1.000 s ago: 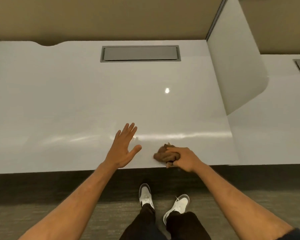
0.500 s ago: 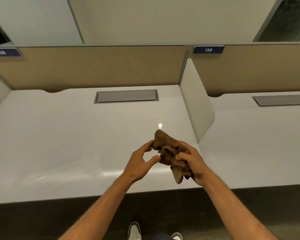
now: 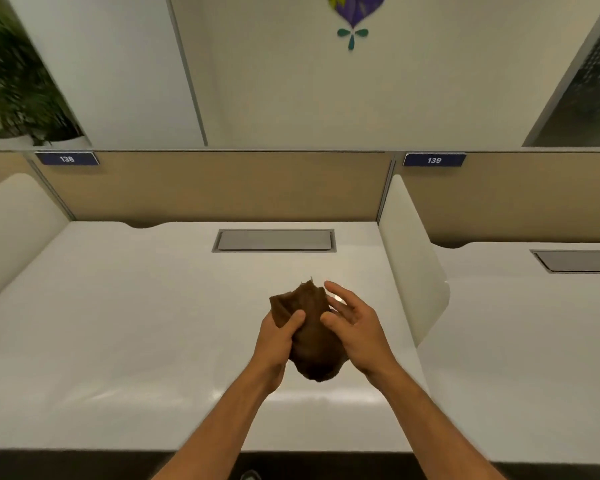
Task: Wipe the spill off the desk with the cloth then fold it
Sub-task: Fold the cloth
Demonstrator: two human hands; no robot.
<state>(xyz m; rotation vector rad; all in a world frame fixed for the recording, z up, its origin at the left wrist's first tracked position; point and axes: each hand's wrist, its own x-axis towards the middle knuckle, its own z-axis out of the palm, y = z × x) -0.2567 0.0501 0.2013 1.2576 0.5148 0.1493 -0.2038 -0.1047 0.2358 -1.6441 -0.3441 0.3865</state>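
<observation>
Above desk (image 3: 136, 341), cloth (image 3: 309, 337) hanging lengthwise

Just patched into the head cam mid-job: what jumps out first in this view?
The bunched brown cloth held up above the white desk, centre frame: left hand grips it, right hand is spread open beside it. Behind, blue tags 138 and 139 top the tan partition.

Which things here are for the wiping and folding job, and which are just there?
For the job:
- brown cloth, bunched up and lifted off the desk
- left hand, gripping the cloth
- right hand, fingers spread beside the cloth
- white desk

Just there:
- grey hatch in the desk
- number signs 138 and 139
- white divider
- plant
</observation>
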